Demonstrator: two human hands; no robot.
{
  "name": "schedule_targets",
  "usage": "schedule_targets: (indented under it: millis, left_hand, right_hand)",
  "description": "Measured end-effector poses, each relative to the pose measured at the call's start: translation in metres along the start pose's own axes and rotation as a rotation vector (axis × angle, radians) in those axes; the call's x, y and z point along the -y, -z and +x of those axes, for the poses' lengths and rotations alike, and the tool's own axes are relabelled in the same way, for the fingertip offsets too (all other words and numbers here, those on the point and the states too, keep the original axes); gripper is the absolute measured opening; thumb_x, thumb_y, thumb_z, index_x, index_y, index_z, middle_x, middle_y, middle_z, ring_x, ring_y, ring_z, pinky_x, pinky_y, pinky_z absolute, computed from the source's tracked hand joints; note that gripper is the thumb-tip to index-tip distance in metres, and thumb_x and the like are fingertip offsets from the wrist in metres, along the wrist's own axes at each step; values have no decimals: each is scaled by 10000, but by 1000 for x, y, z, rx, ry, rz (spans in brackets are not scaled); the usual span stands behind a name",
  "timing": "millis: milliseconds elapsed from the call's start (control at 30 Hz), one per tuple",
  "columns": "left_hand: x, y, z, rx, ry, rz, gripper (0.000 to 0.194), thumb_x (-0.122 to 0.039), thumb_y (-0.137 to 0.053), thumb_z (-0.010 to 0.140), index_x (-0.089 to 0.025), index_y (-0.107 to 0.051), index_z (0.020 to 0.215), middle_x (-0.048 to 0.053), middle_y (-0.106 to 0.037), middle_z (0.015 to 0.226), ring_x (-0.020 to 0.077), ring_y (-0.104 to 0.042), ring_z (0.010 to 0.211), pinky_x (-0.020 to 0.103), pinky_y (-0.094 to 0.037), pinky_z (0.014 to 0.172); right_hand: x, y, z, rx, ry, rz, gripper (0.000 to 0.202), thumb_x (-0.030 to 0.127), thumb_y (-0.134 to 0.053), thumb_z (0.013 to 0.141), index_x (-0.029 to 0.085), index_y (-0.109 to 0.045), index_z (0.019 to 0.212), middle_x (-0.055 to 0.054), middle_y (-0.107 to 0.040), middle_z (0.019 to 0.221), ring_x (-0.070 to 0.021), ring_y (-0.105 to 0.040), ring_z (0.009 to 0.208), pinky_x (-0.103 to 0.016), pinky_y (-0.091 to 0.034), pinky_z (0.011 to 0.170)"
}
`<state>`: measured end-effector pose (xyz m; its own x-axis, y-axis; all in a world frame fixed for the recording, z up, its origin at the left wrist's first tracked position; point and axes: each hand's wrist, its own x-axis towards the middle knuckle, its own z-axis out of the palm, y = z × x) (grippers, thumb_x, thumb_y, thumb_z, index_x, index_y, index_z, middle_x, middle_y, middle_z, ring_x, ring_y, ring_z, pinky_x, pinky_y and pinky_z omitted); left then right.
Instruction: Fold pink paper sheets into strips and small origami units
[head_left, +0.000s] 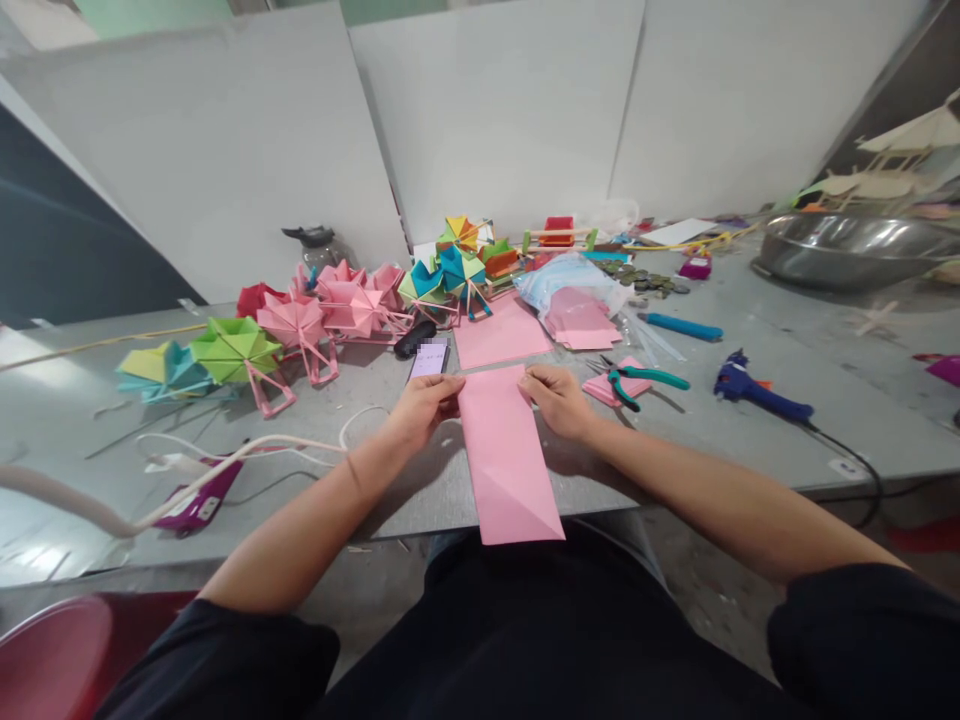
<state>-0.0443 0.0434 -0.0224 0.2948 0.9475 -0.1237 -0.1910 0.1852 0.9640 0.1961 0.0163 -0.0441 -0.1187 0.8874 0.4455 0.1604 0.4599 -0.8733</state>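
A long strip of pink paper (pixel 506 450) hangs over the near table edge toward me, with a diagonal crease in its lower part. My left hand (pixel 431 405) pinches its upper left edge between thumb and fingers. At the upper right edge, my right hand (pixel 559 398) grips the same paper. Just beyond lies a flat pink sheet (pixel 499 335). A phone (pixel 430 360) with a lit screen sits past my left hand. To the right of my right hand, green-handled pliers (pixel 637 380) rest on a small stack of folded pink paper (pixel 611 388).
Folded paper umbrellas in pink, green (pixel 236 350) and blue stand at the left and back. On the right are a blue glue gun (pixel 757 388), a blue cutter (pixel 682 326) and a metal bowl (pixel 855 250). A purple power strip (pixel 199 500) with white cables lies left.
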Motion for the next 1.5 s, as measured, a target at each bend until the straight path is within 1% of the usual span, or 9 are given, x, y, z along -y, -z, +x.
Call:
schedule_targets:
  millis: [167,367,700,833,933,1000,1200,1300,1500]
  left_hand:
    - [5,-2,-1,-5,54,-33,236,-324,-914,765,-167,-739,747,53,-707,718,150,-588,622,292,-493,632]
    - [17,-11,-1,0,82,-67,233,-294,-910,784,-154,-725,755,51,-690,725,141,-584,634,276,-466,616]
    - [2,-6,-4,-83,-44,1,319,-378,-962,695,-169,-722,730,33,-698,695,140,-599,615,265,-498,609]
    - [5,-15,-11,-15,-16,19,383,-447,-974,676,-170,-714,723,38,-710,691,134,-598,584,254,-480,569]
    - [12,-25,-16,52,32,25,389,-431,-982,675,-143,-769,827,101,-790,804,188,-696,679,301,-563,677]
    - [17,-29,-18,47,39,26,397,-384,-985,675,-122,-793,902,139,-820,872,229,-743,752,344,-598,763]
    - [21,-26,-17,7,32,72,348,-315,-974,694,-106,-807,917,157,-832,881,241,-757,742,358,-611,746]
    - [16,-22,-17,4,27,72,347,-317,-967,710,-101,-806,930,172,-839,935,236,-757,732,353,-614,724]
    - [3,-19,-19,49,27,8,413,-354,-945,732,-93,-803,1018,180,-831,932,287,-786,814,396,-629,791]
  right_hand:
    - [-2,-5,0,-42,-21,17,433,450,-585,932,257,-379,604,43,-319,613,-146,-312,589,-327,-285,583]
    - [-2,-9,-1,-32,-41,44,401,458,-573,901,259,-390,606,49,-336,612,-138,-302,591,-324,-272,577]
    - [-7,-12,1,-63,-107,39,466,516,-603,912,259,-385,590,41,-337,607,-152,-313,613,-333,-261,591]
    - [-12,-13,2,-71,-131,78,491,585,-605,918,261,-405,607,44,-344,615,-153,-311,607,-335,-263,590]
    - [-16,-12,3,-76,-134,96,510,625,-613,920,261,-417,621,43,-351,625,-153,-302,603,-337,-252,581]
    - [-16,-11,3,-76,-127,85,524,634,-618,926,260,-415,621,40,-354,626,-156,-302,607,-339,-249,577]
    - [-10,-10,3,-96,-111,55,558,634,-623,955,255,-412,604,37,-355,599,-156,-307,600,-335,-259,569]
    - [-4,-8,2,-40,-143,110,580,687,-646,933,251,-455,604,44,-396,570,-143,-330,569,-324,-276,556]
    - [2,-3,-2,238,-155,273,633,824,-703,869,237,-579,664,31,-501,588,-140,-428,550,-310,-339,550]
